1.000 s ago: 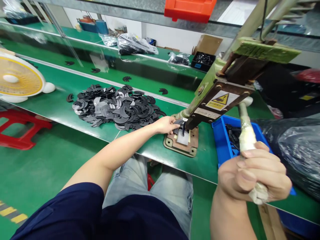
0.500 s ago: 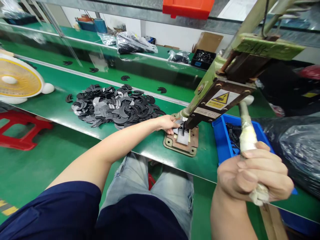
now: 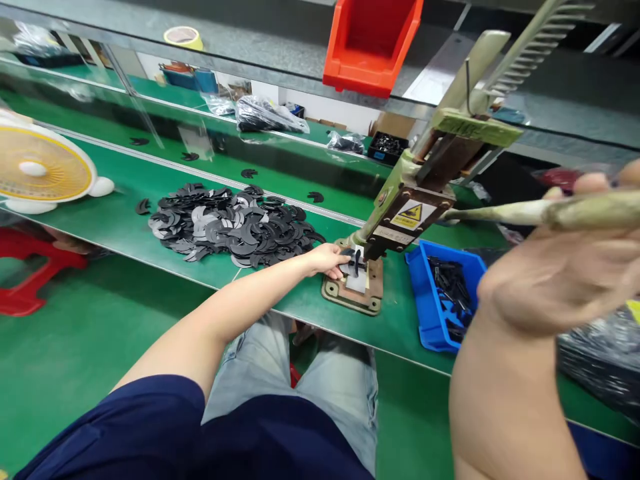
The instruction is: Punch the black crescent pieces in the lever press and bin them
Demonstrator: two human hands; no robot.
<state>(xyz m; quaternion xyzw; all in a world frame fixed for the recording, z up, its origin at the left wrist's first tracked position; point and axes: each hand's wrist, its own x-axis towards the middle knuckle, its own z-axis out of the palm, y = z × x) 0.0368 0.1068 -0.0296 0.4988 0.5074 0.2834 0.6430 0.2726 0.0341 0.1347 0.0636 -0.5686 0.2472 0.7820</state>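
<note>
My left hand (image 3: 329,261) pinches a dark curved plastic piece (image 3: 346,268) at the base plate (image 3: 376,283) of a green hand press (image 3: 395,180). The piece lies beneath the press head, with another small black part standing against it. On the right, my right hand (image 3: 575,267) is wrapped around the press's long lever (image 3: 530,212), which points out toward me; motion blurs those fingers somewhat. A heap of crescent-shaped dark pieces (image 3: 230,223) lies to the left of my left hand.
Right of the press is a blue bin (image 3: 425,327) with black parts. A yellow-and-white fan (image 3: 60,167) stands at the left. Overhead, an orange bin (image 3: 373,67) sits on the shelf. Several crescent pieces lie on the belt behind the bench.
The lever has swung up with my right hand, and the press head has risen from the base. My left hand stays at the base plate. The view has tilted upward.
</note>
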